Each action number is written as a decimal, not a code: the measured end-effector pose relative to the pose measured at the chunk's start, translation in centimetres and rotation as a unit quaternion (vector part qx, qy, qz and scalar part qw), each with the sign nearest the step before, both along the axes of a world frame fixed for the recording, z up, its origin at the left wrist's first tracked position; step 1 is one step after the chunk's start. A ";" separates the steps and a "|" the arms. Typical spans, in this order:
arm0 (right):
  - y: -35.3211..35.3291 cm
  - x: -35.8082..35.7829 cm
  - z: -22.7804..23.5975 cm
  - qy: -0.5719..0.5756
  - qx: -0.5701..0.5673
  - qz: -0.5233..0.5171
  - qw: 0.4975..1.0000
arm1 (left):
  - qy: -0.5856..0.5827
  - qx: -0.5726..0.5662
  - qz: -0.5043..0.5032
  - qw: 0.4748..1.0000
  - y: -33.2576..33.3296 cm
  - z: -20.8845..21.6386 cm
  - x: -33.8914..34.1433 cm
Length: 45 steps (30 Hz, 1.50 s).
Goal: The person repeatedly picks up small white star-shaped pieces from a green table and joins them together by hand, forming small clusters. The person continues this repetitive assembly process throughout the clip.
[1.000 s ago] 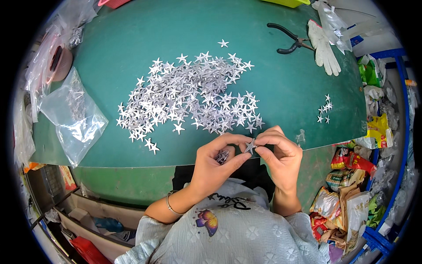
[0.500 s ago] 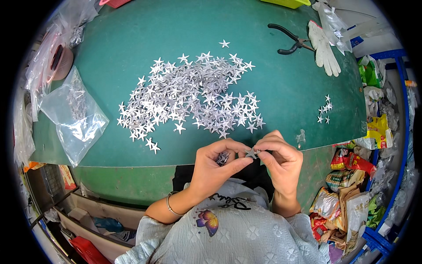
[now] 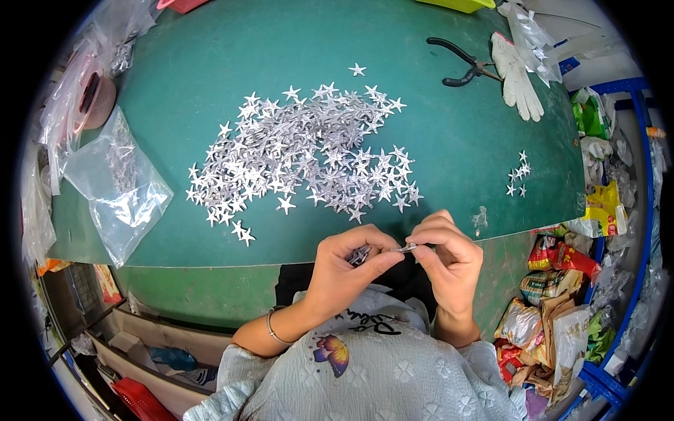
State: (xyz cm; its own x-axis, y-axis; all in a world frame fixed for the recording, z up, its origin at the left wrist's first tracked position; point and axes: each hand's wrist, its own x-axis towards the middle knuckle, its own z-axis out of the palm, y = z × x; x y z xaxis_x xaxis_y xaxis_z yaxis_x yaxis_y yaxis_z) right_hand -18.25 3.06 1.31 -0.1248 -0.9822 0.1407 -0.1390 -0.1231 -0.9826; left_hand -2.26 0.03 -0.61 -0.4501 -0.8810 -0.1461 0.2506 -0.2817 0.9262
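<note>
- The green table (image 3: 463,175) fills most of my view, same layout as a second ago.
- The big pile of silver stars (image 3: 302,147) sits mid-table, just beyond my hands, and looks unchanged.
- Clear plastic bag (image 3: 133,210) is lying off to the left, hasn't budged, with more silver bits showing inside.
- My left hand (image 3: 344,281) is curled, thumb and fingertip pinching one star. It's a touch closer to me than a second ago.
- My right hand (image 3: 449,266) has thumb and finger on that same star from the other side, other fingers bent in.
- White glove (image 3: 516,77) is up at the far right, same spot, with the black-handled pliers (image 3: 477,69) right beside it.
- Little group of stars (image 3: 520,171) is off to the right, well apart from the pile, also unchanged.
- Small bunch of stars (image 3: 359,256) is tucked in my left palm, can't count them.
- The pinched star (image 3: 405,248) is the real change: a second ago its five-armed face showed, now it's tipped nearly edge-on between my fingertips.
</note>
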 end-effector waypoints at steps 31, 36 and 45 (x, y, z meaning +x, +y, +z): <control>-2.5 -1.7 -3.3 0.392 -0.031 -0.129 0.910 | 0.256 0.322 -0.021 0.911 -0.6 -0.4 0.5; -1.7 -1.7 -3.6 0.186 0.020 -0.123 0.975 | 0.191 0.280 -0.031 0.940 -0.4 -0.6 0.5; 0.0 -0.1 -1.7 -0.279 0.152 0.006 0.948 | 0.084 0.153 -0.017 0.984 -0.5 0.2 0.0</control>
